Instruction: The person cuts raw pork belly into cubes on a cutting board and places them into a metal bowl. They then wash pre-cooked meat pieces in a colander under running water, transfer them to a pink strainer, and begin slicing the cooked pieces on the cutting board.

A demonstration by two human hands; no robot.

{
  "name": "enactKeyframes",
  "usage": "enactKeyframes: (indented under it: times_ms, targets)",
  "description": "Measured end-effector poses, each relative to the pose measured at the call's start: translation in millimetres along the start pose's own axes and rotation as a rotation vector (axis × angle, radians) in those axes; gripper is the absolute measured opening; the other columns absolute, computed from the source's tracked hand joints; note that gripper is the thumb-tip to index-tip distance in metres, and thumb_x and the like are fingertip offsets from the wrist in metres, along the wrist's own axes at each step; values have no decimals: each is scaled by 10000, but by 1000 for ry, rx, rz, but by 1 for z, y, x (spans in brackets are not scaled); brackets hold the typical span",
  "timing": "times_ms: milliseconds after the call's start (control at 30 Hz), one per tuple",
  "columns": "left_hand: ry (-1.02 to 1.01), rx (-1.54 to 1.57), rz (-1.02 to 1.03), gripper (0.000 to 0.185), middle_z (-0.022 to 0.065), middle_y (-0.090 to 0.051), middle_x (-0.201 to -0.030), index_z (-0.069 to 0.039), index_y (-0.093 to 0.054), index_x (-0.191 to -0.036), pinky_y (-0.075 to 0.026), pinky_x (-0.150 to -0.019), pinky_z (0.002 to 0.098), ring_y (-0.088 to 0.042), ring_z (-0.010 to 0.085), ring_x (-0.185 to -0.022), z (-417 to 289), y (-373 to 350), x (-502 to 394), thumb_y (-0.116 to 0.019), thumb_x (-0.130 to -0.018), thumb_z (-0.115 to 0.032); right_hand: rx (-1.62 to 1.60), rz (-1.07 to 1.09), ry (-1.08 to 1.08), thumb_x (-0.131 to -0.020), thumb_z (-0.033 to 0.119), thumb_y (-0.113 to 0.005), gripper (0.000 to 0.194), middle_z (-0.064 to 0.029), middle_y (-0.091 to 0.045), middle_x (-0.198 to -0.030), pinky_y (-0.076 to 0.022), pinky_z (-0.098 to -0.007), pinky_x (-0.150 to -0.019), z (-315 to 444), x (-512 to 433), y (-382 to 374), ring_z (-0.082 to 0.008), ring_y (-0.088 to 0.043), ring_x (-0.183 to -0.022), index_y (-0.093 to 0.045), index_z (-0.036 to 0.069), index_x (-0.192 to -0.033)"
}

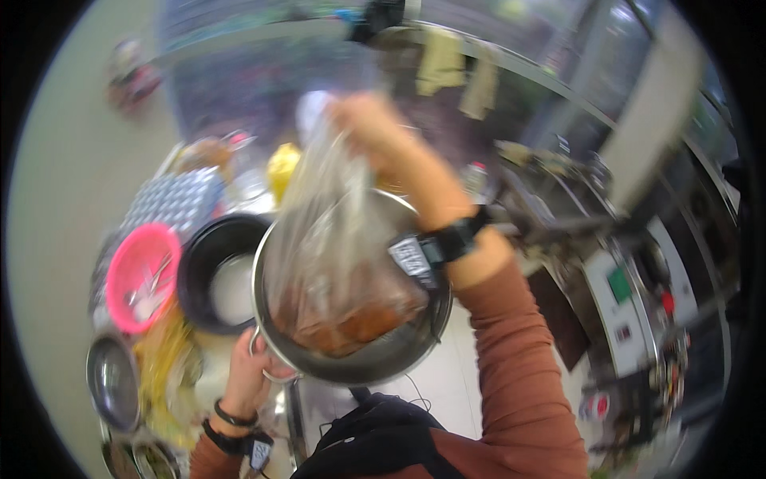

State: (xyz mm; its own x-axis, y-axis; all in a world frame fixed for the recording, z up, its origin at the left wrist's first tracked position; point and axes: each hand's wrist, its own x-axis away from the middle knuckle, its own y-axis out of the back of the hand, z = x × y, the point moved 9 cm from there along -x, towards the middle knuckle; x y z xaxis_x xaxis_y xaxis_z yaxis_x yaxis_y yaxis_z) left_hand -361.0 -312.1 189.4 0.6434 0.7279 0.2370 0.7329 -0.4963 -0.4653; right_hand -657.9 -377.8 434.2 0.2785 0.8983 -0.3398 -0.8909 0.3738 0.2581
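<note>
My right hand [374, 123] is raised and grips the gathered top of a clear plastic bag [326, 239]. Brown food, perhaps pieces of meat, fills the bag's bottom, which hangs inside a deep metal pot [353, 374]; whether it touches the pot's floor cannot be told. Low on the pot's left side, my left hand [254, 365] holds its wire loop handle [278, 376]. Both wrists wear black straps with printed tags. Motion blurs the right hand and the bag's top, and the bag hides much of the pot's inside.
Left of the pot stand a black basin [194, 299] with something whitish inside and a pink basin [119, 284] holding utensils. Beyond them lies a stack of egg trays [173, 194]. A metal bowl [114, 383] sits beside a yellow plastic bag [158, 359]. At the right is a sink [550, 197].
</note>
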Motion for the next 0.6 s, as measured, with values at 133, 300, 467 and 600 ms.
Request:
enactKeyframes:
  times_ms: [133, 300, 467, 600]
  targets:
    - [127, 156, 90, 623, 144, -569, -1066, 40, -456, -1195, -639, -693, 413, -651, 383, -979, 85, -74, -10, -332, -611, 217, 833, -9, -137, -786, 317, -646, 380, -229, -645, -707, -499, -456, -619, -116, 94, 80, -344, -646, -661, -650, -57, -722]
    - [316, -54, 194, 573, 98, -518, -1246, 33, -416, -1257, -596, -823, 417, -635, 344, -1046, 202, -149, -40, -337, -714, 197, 794, -19, -488, -739, 283, -642, 329, -248, -666, -845, -520, -467, -710, -222, 258, 232, -396, -656, -799, -678, -41, -786]
    - [595, 25, 290, 491, 93, -547, -1123, 10, -482, -1122, -604, -828, 441, -621, 332, -1028, 319, -258, -80, -344, -699, 218, 1160, -265, -419, -794, 290, -711, 269, -156, -665, -763, -526, -419, -635, -230, 410, 382, -360, -643, -685, -676, 43, -894]
    - [687, -5, 250, 343, 15, -456, -884, -91, -373, -823, -605, -809, 492, -634, 352, -991, 382, -348, -119, -361, -679, 220, 806, 78, -547, -783, 279, -702, 282, -124, -620, -901, -512, -442, -714, -282, 505, 352, -336, -613, -839, -622, 54, -933]
